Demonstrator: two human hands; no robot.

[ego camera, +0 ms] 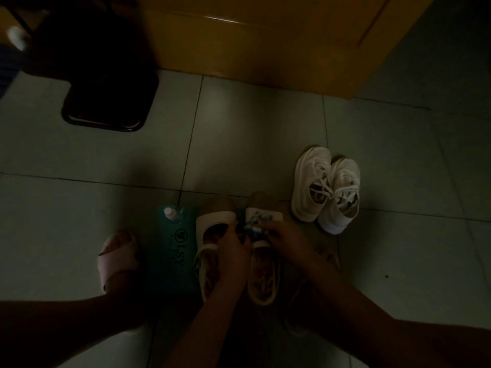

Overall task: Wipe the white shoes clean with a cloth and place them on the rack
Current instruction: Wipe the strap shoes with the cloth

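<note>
On the tiled floor (239,134), head view, very dim light. Two white strap shoes lie side by side directly below the camera, toes pointing away.

Left hand (231,249): fingers curled round the inner edge of the left strap shoe (210,229), near its strap.

Right hand (283,236): fingers pinch a blue-and-white cloth (254,229), bunched and pressed onto the top of the right strap shoe (263,274). The two hands are nearly touching.

A pair of white sneakers (324,187) stands just right of the strap shoes, laces loose, apart from both hands.

A teal box (170,261) marked "LSY" lies just beside the left strap shoe's outer side, with a small bottle (170,213) at its far end. A foot in a pale slipper (117,257) is left of the box. A dark squarish object (106,102) and a yellow door (265,41) are beyond.
</note>
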